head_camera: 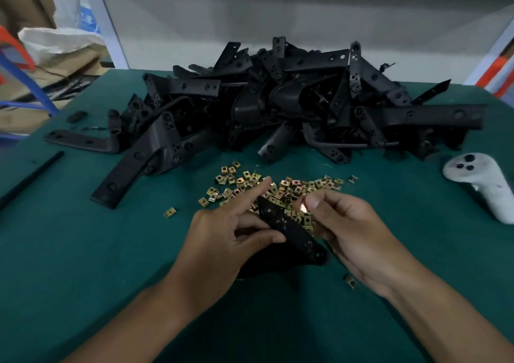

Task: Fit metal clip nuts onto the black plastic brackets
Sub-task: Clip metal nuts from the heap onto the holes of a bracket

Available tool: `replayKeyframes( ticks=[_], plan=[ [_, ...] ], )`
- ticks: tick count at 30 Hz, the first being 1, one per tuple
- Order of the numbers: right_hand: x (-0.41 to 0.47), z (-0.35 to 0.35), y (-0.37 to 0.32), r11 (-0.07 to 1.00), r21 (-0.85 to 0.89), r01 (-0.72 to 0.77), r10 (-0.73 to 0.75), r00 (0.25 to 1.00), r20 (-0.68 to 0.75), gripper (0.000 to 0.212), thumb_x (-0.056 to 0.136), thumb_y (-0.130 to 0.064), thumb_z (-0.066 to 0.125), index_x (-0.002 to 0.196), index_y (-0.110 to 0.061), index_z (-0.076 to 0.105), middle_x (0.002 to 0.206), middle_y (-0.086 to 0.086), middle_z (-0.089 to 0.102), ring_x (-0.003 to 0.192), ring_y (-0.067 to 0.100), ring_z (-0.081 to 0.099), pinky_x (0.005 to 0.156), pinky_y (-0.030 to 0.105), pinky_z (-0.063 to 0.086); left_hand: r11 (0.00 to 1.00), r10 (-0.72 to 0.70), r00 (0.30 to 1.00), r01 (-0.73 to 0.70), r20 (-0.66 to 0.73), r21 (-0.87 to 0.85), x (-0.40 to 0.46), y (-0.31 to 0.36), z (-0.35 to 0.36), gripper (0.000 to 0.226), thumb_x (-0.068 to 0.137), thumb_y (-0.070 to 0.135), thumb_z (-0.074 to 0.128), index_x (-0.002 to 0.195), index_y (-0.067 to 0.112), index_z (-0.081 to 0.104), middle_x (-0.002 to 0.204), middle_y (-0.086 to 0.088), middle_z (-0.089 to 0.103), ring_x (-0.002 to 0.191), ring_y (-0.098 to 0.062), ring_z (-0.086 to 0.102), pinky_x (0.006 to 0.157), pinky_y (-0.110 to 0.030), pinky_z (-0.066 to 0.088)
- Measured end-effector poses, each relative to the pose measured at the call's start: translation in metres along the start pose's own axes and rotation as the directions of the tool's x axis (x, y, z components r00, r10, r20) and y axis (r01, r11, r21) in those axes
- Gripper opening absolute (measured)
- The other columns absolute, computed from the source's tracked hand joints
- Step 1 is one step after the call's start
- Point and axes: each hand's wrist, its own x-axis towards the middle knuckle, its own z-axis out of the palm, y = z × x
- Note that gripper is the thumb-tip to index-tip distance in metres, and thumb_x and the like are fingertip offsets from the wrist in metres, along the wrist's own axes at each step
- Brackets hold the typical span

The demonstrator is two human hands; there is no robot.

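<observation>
- Green felt-covered counter (pixel 83 251): carries all parts, so that both hands work low over it and a dropped nut stays within reach.
- Long flat black plastic brackets lying loose (pixel 122 179): placed well to the left of the fingers and beyond them, at the near edge of the stock, probably the next pieces to be picked.
- Large heap of black plastic brackets (pixel 292 104): stacked well beyond the fingers, across the far half of the counter. It cannot be told which of them already carry nuts.
- Left hand (pixel 222 240): forearm enters from lower left. Thumb and curled fingers grip the held black plastic bracket (pixel 289 232); the index finger is stretched forward along its far end, apparently to steady it.
- Held bracket: lies slanted between the two hands, its perforated face up, low over the counter, so that an edge is presented to the right hand.
- Scattered pile of small square brass-coloured metal clip nuts (pixel 250 182): directly beyond and beneath the fingers of both hands, kept close for quick supply.
- Right hand (pixel 350 229): forearm enters from lower right. Thumb and fingers pinch one small shiny clip nut (pixel 303 208) just beside the bracket's upper end; not yet seated, by appearance.
- White handheld controller (pixel 478 184): well to the right of the fingers, untouched.
</observation>
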Motion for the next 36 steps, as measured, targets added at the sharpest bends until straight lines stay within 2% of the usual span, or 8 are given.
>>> replayKeyframes(
  ticks=[4,10,14,20,22,26,34,36],
  plan=[
    [-0.003,0.002,0.002,0.996,0.058,-0.065,0.064,0.998,0.022,0.032,0.070,-0.049,0.076,0.084,-0.021,0.079,0.090,-0.002,0.078,0.084,0.004,0.071,0.079,0.021,0.054,1.000,0.019,0.999,-0.020,-0.041,-0.024,-0.003,0.000,0.005,0.059,0.075,0.050,0.070,0.122,0.015,0.072,0.092,0.044,0.066,0.040,0.012,0.048,0.052,0.003,0.035],
    [-0.006,0.008,-0.003,0.990,0.106,-0.090,0.090,0.996,0.005,0.034,0.071,-0.043,0.077,0.083,-0.012,0.078,0.080,0.006,0.073,0.071,0.013,0.068,0.063,0.019,0.054,0.999,0.027,0.999,-0.029,-0.044,-0.043,-0.003,0.001,0.007,0.063,0.075,0.048,0.073,0.132,0.022,0.066,0.082,0.036,0.070,0.040,0.005,0.040,0.051,0.000,0.035],
    [-0.007,0.009,-0.003,0.994,0.070,-0.085,0.087,0.996,-0.022,0.032,0.076,-0.041,0.074,0.081,-0.010,0.076,0.071,0.003,0.071,0.059,0.009,0.065,0.051,0.015,0.048,0.997,0.044,0.998,-0.047,-0.042,-0.064,-0.003,0.000,0.008,0.062,0.076,0.042,0.076,0.133,0.021,0.064,0.079,0.031,0.072,0.041,0.006,0.039,0.053,0.002,0.035],
    [-0.007,0.006,-0.004,0.997,0.015,-0.073,0.073,0.997,-0.015,0.043,0.074,-0.044,0.075,0.086,-0.003,0.073,0.078,0.002,0.074,0.066,0.009,0.067,0.057,0.015,0.049,0.997,0.043,0.998,-0.046,-0.042,-0.061,-0.004,0.001,0.007,0.061,0.077,0.040,0.076,0.136,0.033,0.059,0.073,0.029,0.072,0.042,0.010,0.044,0.053,0.003,0.035],
    [-0.008,0.005,-0.005,0.998,0.004,-0.059,0.059,0.998,0.006,0.035,0.077,-0.040,0.074,0.084,-0.006,0.074,0.077,0.001,0.074,0.065,0.006,0.067,0.056,0.013,0.049,0.997,0.036,0.999,-0.039,-0.041,-0.065,-0.003,0.001,0.006,0.062,0.077,0.042,0.075,0.136,0.040,0.055,0.073,0.029,0.072,0.042,0.007,0.040,0.053,0.002,0.035],
    [-0.009,0.006,-0.008,0.995,-0.101,-0.009,0.008,1.000,-0.004,0.025,0.080,-0.039,0.072,0.084,-0.015,0.078,0.090,0.005,0.078,0.079,0.013,0.072,0.071,0.019,0.055,0.997,0.047,0.999,-0.048,-0.027,-0.052,-0.004,0.003,0.004,0.064,0.077,0.041,0.075,0.138,0.035,0.055,0.075,0.029,0.072,0.041,0.009,0.044,0.052,0.002,0.035],
    [-0.013,0.009,-0.009,0.975,-0.213,0.057,-0.059,0.998,-0.007,0.024,0.081,-0.040,0.070,0.082,-0.016,0.076,0.091,0.008,0.076,0.075,0.018,0.070,0.064,0.026,0.055,0.994,0.068,0.997,-0.071,-0.031,-0.084,-0.006,0.003,0.006,0.064,0.077,0.035,0.076,0.138,0.025,0.057,0.078,0.025,0.074,0.048,0.018,0.050,0.057,0.004,0.036],
    [-0.013,0.007,-0.008,0.959,-0.265,0.099,-0.098,0.995,0.017,0.021,0.085,-0.037,0.072,0.081,-0.018,0.076,0.093,0.006,0.075,0.078,0.029,0.069,0.065,0.038,0.055,0.995,0.075,0.997,-0.077,-0.035,-0.069,-0.005,0.003,0.007,0.065,0.077,0.039,0.075,0.138,0.029,0.056,0.077,0.026,0.074,0.047,0.017,0.049,0.056,0.003,0.036]
  ],
)
